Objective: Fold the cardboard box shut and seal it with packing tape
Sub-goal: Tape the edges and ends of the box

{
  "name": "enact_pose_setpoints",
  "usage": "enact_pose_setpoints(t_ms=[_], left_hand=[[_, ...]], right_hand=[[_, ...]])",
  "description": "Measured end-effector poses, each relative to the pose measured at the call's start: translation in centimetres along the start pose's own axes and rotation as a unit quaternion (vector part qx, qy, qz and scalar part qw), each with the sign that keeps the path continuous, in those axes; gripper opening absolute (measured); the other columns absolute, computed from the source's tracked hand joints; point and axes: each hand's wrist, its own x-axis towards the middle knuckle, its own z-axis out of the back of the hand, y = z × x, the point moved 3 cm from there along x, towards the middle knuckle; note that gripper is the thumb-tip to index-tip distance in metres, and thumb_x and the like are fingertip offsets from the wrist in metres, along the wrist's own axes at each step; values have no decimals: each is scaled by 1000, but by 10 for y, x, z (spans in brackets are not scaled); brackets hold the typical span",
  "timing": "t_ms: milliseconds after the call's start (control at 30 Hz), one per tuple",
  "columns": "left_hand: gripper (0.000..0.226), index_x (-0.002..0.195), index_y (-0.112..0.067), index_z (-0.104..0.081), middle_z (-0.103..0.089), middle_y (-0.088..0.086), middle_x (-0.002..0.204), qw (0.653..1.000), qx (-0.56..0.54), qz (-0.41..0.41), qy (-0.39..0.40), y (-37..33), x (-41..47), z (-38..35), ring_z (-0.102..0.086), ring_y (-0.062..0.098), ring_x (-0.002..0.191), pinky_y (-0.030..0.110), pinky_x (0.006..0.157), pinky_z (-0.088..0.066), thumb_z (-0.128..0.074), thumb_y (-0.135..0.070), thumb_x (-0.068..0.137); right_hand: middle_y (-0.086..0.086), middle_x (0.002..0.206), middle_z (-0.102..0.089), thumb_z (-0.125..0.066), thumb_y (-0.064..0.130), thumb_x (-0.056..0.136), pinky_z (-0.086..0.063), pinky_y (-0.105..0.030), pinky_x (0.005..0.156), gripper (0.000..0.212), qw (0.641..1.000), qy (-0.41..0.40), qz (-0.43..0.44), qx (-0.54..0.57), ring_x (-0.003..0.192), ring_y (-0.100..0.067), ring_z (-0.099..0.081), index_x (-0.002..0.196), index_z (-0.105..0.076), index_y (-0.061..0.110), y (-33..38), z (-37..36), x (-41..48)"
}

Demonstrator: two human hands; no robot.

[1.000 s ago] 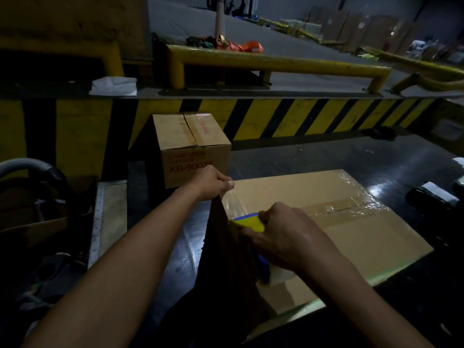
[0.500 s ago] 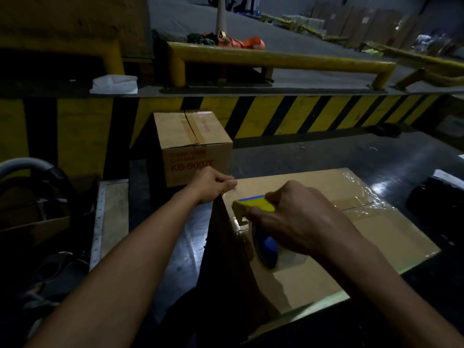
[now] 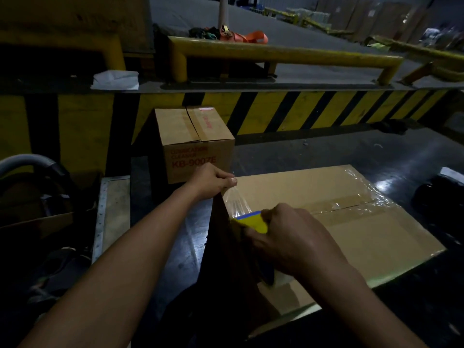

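1. Two hands worked at the left end of the large, flat brown cardboard box (image 3: 364, 237), which lay on the dark floor in front of the person with its flaps already folded shut.
2. Wrinkled clear tape (image 3: 351, 205) already covered the centre seam, which ran left to right across the top.
3. The left hand (image 3: 213, 180) was at the box's far left corner, with thumb and curled fingers pinching the free end of a clear strip of packing tape (image 3: 236, 203).
4. The right hand (image 3: 291, 239) lay nearer the person, its fingers wrapped round the yellow-and-blue tape dispenser (image 3: 251, 223), which sat at the box's left edge.
5. The strip stretched taut between them, so its long axis ran from far to near along that left edge, crosswise to the seam.
6. The next move probably called for drawing the dispenser toward the person along this edge while the far end was held pinned; the right hand was the nearer one for that pull.
7. A smaller taped brown carton (image 3: 195, 136) with red lettering stood just behind the left hand.
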Motion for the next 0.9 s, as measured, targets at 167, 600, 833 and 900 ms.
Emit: enact_pose_setpoints(t_ms=[167, 600, 833, 900], left_hand=[[29, 102, -25, -78, -75, -1, 102, 978, 177, -74, -77, -14, -9, -3, -67, 18, 97, 32, 80, -54, -66, -47, 90], [72, 153, -17, -38, -38, 0, 159, 973, 221, -46, 41, -1, -10, -22, -38, 23, 142, 41, 110, -38, -48, -61, 96], [83, 160, -19, -12, -11, 7, 167, 944, 328, -21, 40, -14, -20, -24, -22, 32, 150, 52, 117, -27, -38, -66, 96], [83, 158, -16, -18, -21, 9, 164, 918, 392, -60, -25, -30, -31, -24, -30, 31, 146, 53, 113, -32, -45, -63, 95]], right_hand=[[-6, 88, -63, -50, 65, 76, -45, -34, 62, 56, 1000, -21, 12, -7, 77, -26, -60, 108, -62, 21, -2, 0, 1], [-1, 90, -64, -46, 73, 77, -48, -35, 68, 61, 998, -38, 40, 11, 83, -24, -62, 106, -61, 21, -11, 15, -45], [-4, 112, -67, -50, 68, 81, -52, -39, 82, 66, 999, -23, 21, 35, 98, -26, -63, 122, -59, 19, -20, 0, -62], [-4, 110, -66, -48, 68, 82, -51, -37, 80, 64, 999, -29, 23, 17, 97, -26, -62, 123, -58, 20, -20, -1, -64]])
